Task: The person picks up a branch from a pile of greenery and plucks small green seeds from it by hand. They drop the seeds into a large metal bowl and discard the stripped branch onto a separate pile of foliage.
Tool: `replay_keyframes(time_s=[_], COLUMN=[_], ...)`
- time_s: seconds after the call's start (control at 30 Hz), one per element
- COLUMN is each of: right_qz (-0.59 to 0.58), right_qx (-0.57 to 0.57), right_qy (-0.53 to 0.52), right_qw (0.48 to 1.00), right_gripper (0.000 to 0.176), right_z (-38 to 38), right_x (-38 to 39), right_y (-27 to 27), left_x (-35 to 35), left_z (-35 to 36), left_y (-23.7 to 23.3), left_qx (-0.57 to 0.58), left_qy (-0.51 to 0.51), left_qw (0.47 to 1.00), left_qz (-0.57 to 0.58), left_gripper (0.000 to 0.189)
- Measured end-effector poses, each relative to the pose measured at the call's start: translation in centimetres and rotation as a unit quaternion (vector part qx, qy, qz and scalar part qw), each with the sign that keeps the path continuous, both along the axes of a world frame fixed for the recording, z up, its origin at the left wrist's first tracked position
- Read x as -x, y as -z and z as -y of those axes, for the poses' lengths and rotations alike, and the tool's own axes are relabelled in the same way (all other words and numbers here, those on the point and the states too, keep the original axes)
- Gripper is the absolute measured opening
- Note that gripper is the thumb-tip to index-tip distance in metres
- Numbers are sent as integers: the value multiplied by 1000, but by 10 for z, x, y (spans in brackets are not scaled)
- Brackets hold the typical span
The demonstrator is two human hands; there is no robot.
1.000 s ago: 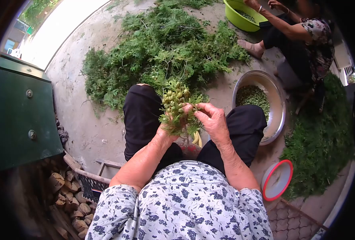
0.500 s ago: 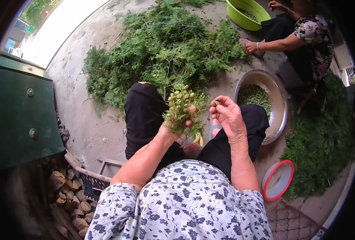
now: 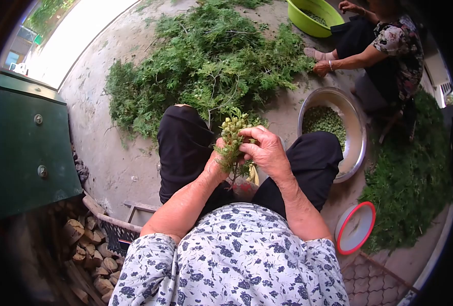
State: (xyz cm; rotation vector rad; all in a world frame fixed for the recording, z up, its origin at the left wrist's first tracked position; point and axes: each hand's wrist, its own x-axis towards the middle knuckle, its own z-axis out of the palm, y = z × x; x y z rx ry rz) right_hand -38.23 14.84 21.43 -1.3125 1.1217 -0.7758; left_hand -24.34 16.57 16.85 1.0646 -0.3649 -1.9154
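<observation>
My left hand [image 3: 219, 159] is closed round a green sprig [image 3: 232, 133] with several round pale-green cones near its top. Over the sprig's right side, my right hand [image 3: 265, 151] has its thumb and fingertips pinched at the cones; what lies between them is hidden. A large pile of green branches [image 3: 201, 66] lies on the ground beyond my knees. To the right of my knee stands a metal basin [image 3: 358, 148] with many small green cones [image 3: 324, 122] in it.
A person [image 3: 397, 56] sits at the upper right, one hand at the pile's edge. Behind is a lime-green tub [image 3: 308, 23]. More greenery [image 3: 410, 188] lies at the right, near a red-rimmed bowl [image 3: 355, 229]. Firewood [image 3: 91, 255] and a green metal box [image 3: 32, 148] are on the left.
My right hand has moved left from beside the sprig onto its cones, and the small cone it held no longer shows. The other person's near hand has shifted slightly down.
</observation>
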Motion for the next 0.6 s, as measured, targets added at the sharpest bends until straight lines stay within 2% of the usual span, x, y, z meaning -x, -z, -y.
replay_keyframes(time_s=[0.03, 0.2, 0.27, 0.4, 0.47, 0.6], right_qz=[-47, -29, 5, 8, 39, 9], right_qx=[59, 13, -38, -46, 9, -18], right_qy=[-28, 16, 38, 37, 37, 53], right_qw=[997, 999, 999, 998, 999, 998], right_gripper=[26, 21, 19, 16, 16, 17], right_z=[1, -5, -5, -8, -11, -10], right_x=[0, -3, -3, -3, -4, -2], right_y=[1, 2, -1, 1, 16, 12], left_x=[0, -1, -2, 3, 4, 1], left_z=[0, -2, -3, -3, -3, -2], left_y=[-1, 12, 22, 9, 18, -3], left_qx=[12, 17, 17, -11, -37, 8], left_qy=[-2, 7, 4, -8, -39, 4], left_qw=[1000, 1000, 1000, 1000, 999, 1000], left_qz=[17, -9, -13, 1, -9, 26], left_gripper=[25, 25, 25, 26, 25, 23])
